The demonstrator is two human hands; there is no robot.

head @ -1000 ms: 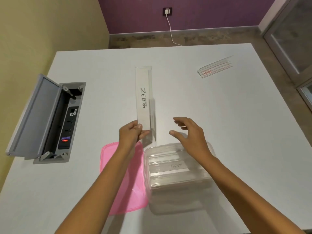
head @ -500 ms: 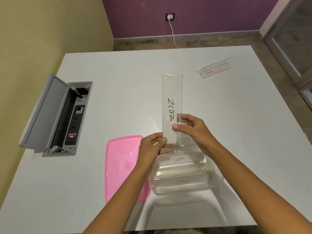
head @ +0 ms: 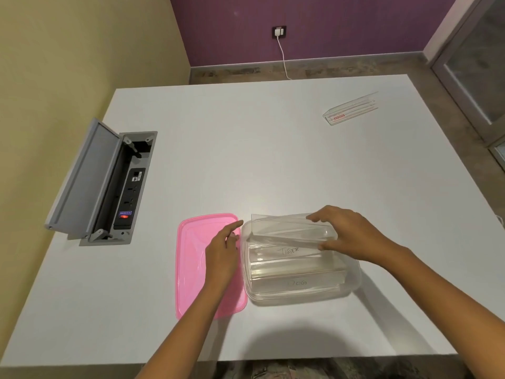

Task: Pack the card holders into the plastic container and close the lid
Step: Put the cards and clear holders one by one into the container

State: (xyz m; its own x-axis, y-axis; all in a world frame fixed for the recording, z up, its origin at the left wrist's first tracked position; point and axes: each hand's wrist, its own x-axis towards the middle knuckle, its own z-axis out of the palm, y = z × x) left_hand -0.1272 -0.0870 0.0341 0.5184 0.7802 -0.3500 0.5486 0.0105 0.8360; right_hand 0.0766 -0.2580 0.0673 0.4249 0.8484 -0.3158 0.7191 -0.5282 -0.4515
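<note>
A clear plastic container (head: 352,280) stands near the table's front edge with card holders marked TIGER (head: 289,251) and DOG (head: 297,283) lying inside. My right hand (head: 347,233) grips a clear card holder (head: 284,227) that lies crosswise over the container's far rim. My left hand (head: 222,250) hovers beside the container's left wall, fingers loose, index finger pointing toward the holder's left end. The pink lid (head: 196,269) lies flat to the left of the container, partly under my left hand. Another clear card holder (head: 351,108) rests at the far right.
An open grey power socket box (head: 109,184) is sunk into the table at the left, its flap standing up. A white cable (head: 282,57) runs from a wall socket to the floor behind the table.
The ZEBRA card holder, held upright by both hands, has been turned flat and lowered onto the container. My left hand has let go of it and the right hand keeps hold.
</note>
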